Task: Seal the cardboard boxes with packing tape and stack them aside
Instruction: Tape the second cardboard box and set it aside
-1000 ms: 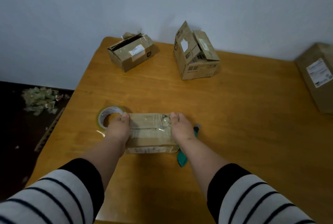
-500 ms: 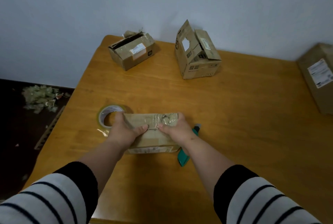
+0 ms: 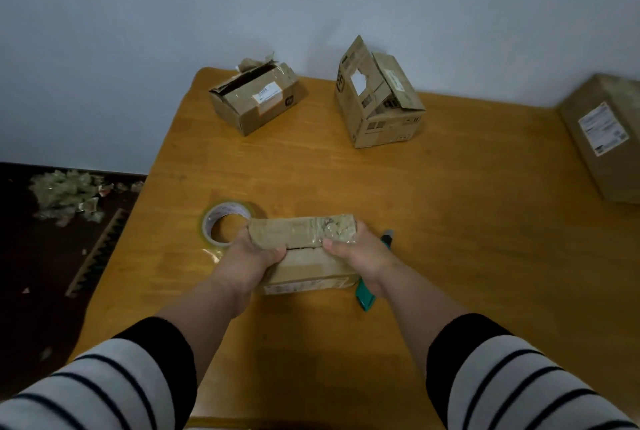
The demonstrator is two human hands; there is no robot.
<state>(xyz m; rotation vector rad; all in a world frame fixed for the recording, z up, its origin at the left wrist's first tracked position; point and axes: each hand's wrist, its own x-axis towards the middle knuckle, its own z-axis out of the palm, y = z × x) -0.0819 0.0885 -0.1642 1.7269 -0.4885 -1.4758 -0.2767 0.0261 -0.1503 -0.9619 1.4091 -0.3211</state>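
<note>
Both hands, left hand (image 3: 250, 258) and right hand (image 3: 360, 256), grip the unsealed small box (image 3: 304, 249); boxes at twelve o'clock (image 3: 256, 100) gape open.

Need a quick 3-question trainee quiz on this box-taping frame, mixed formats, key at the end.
1. True or false: the tape roll lies flat on the table, by the left hand.
2. Multiple choice: how many cardboard boxes stand at the table's far edge with flaps open? A) none B) two C) four
3. Fill in: both hands grip the small box; the right hand partly hides a ____ cutter.

Key: 1 true; 2 B (the left open box and the right open box); 3 green.
</note>
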